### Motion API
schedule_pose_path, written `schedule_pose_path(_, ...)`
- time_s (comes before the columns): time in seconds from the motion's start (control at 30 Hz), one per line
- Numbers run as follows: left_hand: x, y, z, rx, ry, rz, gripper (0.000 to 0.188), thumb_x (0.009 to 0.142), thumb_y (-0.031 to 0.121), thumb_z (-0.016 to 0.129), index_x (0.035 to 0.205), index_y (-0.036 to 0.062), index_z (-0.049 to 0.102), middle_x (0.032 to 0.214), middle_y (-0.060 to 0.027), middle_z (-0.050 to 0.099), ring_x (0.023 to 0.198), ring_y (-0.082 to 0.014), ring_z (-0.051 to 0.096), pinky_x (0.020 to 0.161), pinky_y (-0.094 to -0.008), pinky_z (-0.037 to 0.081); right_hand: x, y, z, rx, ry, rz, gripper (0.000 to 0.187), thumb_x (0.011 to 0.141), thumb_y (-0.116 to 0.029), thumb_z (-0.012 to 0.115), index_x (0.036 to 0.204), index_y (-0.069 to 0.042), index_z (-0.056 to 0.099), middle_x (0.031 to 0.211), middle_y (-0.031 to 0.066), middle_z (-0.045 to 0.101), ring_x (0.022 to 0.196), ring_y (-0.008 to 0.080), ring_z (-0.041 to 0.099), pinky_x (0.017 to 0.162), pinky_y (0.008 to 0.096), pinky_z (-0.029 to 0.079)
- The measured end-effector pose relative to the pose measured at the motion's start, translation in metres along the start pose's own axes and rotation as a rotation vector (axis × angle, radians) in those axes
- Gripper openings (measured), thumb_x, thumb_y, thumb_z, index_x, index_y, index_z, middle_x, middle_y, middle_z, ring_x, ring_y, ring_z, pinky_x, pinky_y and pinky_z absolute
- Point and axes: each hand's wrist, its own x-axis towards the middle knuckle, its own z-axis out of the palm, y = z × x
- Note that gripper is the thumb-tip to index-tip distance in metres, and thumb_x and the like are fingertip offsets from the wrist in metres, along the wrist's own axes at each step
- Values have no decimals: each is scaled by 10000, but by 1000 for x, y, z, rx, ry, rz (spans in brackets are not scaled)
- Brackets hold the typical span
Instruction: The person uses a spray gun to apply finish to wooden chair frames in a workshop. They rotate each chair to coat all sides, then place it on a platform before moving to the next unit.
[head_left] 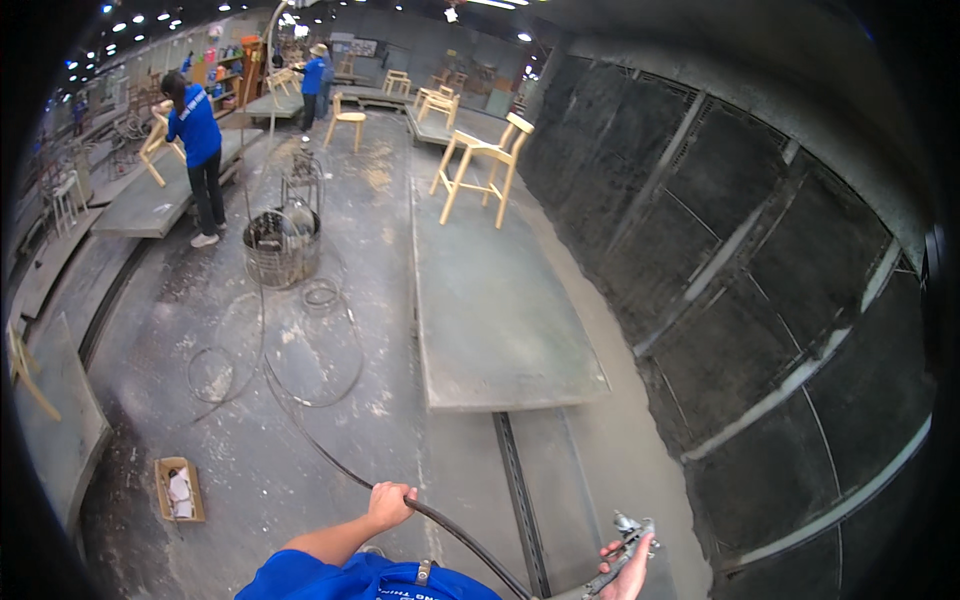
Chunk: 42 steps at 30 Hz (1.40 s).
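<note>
My left hand (pixel 390 507) is closed round a dark hose (pixel 455 530), which runs back over the floor toward a metal drum and also past my body to the lower right. In my right hand (pixel 630 576) is a metal spray gun (pixel 628 530), its head pointing up and away from me. Ahead of me a low grey platform (pixel 505 320) carries a pale wooden chair (pixel 483 160) at its far end, upright and out of reach of both hands.
The metal drum (pixel 282 262) stands on the floor at left centre, with hose loops (pixel 322 292) around it. A cardboard box (pixel 180 490) lies lower left. Dark wall panels (pixel 730 350) line the right. One co-worker (pixel 195 130) handles a chair; another (pixel 314 80) stands farther back. A floor rail (pixel 520 500) runs toward me.
</note>
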Motion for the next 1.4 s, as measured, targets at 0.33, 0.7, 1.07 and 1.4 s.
schedule_pose_path(0.33, 134, -25, -81, -264, 402, -153, 425, 1007, 327, 534, 727, 7, 528, 714, -244, 568, 770, -472, 557, 707, -558, 428, 139, 73, 189, 43, -454, 318, 495, 1025, -533, 488, 1215, -90, 600, 840, 61, 666, 659, 175, 615, 444, 253, 363)
schedule_pose_path(0.7, 295, -35, -189, -103, 758, -191, 323, 1021, 264, 541, 868, 10, 668, 774, -200, 648, 774, -395, 624, 713, -478, 486, 287, 40, 464, -110, -896, 350, 348, 1043, -379, 540, 1275, -121, 545, 808, 78, 654, 794, 243, 690, 558, 325, 556)
schedule_pose_path(1.07, 479, -91, -228, -222, 828, -229, 310, 1021, 249, 555, 865, 11, 680, 759, -187, 647, 749, -379, 613, 711, -459, 479, 328, 38, 688, -285, -1239, 418, 419, 1078, -320, 495, 1463, -162, 446, 821, 57, 639, 731, 170, 623, 499, 253, 381)
schedule_pose_path(1.4, 701, -176, -342, -188, 552, -68, 383, 1015, 329, 554, 788, 26, 609, 697, -194, 580, 713, -407, 559, 692, -509, 438, 406, 22, 882, -244, -973, 365, 388, 1076, -349, 482, 1421, -171, 461, 791, 78, 618, 689, 180, 602, 470, 242, 382)
